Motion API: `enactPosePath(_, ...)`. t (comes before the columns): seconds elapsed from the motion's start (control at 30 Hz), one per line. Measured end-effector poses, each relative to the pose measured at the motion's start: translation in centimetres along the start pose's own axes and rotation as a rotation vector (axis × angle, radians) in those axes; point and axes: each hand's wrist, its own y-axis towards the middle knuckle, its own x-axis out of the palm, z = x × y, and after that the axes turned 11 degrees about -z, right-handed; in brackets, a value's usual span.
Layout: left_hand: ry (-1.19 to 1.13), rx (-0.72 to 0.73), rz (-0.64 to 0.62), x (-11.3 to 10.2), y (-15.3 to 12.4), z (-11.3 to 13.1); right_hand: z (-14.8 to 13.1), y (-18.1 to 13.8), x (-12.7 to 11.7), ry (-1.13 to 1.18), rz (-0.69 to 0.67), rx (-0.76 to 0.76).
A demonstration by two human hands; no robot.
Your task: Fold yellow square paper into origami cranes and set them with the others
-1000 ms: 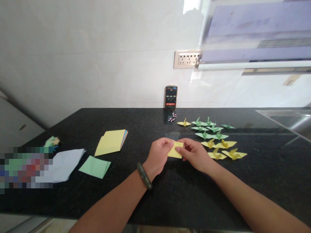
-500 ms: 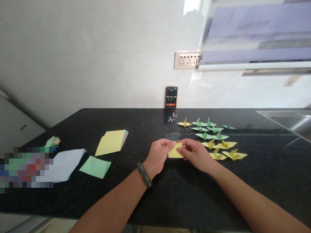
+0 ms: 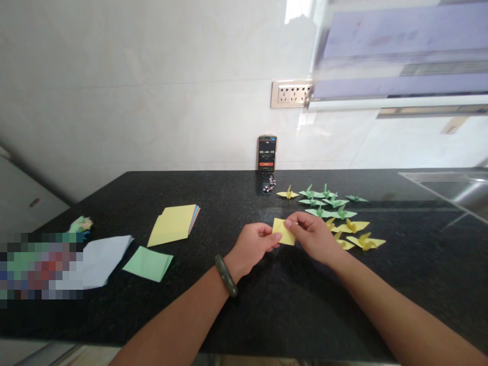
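Note:
Between my hands, above the dark countertop (image 3: 267,315), is a small folded square of yellow origami paper (image 3: 286,238). My left hand (image 3: 254,245), with a dark bangle on the wrist, pinches its lower left side between thumb and fingers. My right hand (image 3: 311,235) grips the upper right part, thumb on top. Just beyond my right hand sit several finished yellow paper cranes (image 3: 366,241), partly hidden by it, and several green paper cranes (image 3: 335,202) behind those. One more yellow crane (image 3: 288,193) stands apart at the left of the green ones.
On the left lie a stack of coloured paper (image 3: 173,226) with yellow on top, a folded green sheet (image 3: 147,264), white paper (image 3: 102,262) and crumpled paper bits (image 3: 81,224). A phone (image 3: 266,154) showing a timer leans on the wall. A metal sink (image 3: 467,190) is at right.
The yellow paper has tilted and shifted slightly right in my hands. My left fingers have slid to its lower left edge, my right fingers to its upper edge.

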Motion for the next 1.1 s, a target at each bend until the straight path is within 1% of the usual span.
enactPosePath(0.1, -0.026, -0.05, -0.064, 0.0, -0.2, 0.2, -0.2, -0.1, -0.1, 0.008, -0.048, -0.036)
enactPosePath(0.17, -0.087, -0.066, -0.044, -0.2, -0.1, 0.3, -0.2, -0.1, -0.3, 0.071, -0.061, -0.039)
enactPosePath(0.27, -0.228, -0.056, -0.008, -0.7, 0.2, 0.2, -0.1, 0.1, -0.5, 0.209, -0.033, -0.009)
enactPosePath(0.33, -0.308, -0.05, -0.015, -1.0, 0.3, 0.2, 0.0, 0.2, -0.6, 0.282, -0.033, 0.013)
enactPosePath(0.4, -0.36, -0.049, -0.032, -1.2, 0.4, 0.2, 0.1, 0.2, -0.5, 0.331, -0.065, 0.019)
enactPosePath(0.5, -0.4, -0.051, -0.05, -1.2, 0.4, 0.3, 0.0, 0.2, -0.3, 0.401, -0.114, 0.011)
enactPosePath(0.6, -0.424, -0.053, -0.06, -1.1, 0.4, 0.3, -0.1, 0.1, -0.2, 0.453, -0.13, 0.015)
enactPosePath(0.7, -0.435, -0.05, -0.058, -1.1, 0.5, 0.2, -0.2, 0.1, -0.1, 0.458, -0.138, 0.023)
enactPosePath(0.8, -0.446, -0.041, -0.048, -1.2, 0.5, 0.2, -0.1, 0.2, 0.0, 0.412, -0.135, 0.03)
enactPosePath(0.87, -0.446, -0.038, -0.036, -1.2, 0.4, 0.2, 0.1, 0.1, 0.1, 0.34, -0.098, -0.02)
enactPosePath(0.93, -0.433, -0.046, -0.016, -1.1, 0.4, 0.4, 0.3, 0.0, 0.1, 0.204, -0.029, -0.128)
enactPosePath(1.0, -0.411, -0.055, -0.003, -1.0, 0.3, 0.4, 0.4, -0.1, 0.1, 0.008, 0.017, -0.258)
enactPosePath(1.1, -0.375, -0.056, -0.013, -1.0, 0.3, 0.4, 0.4, -0.1, -0.2, -0.214, -0.015, -0.448)
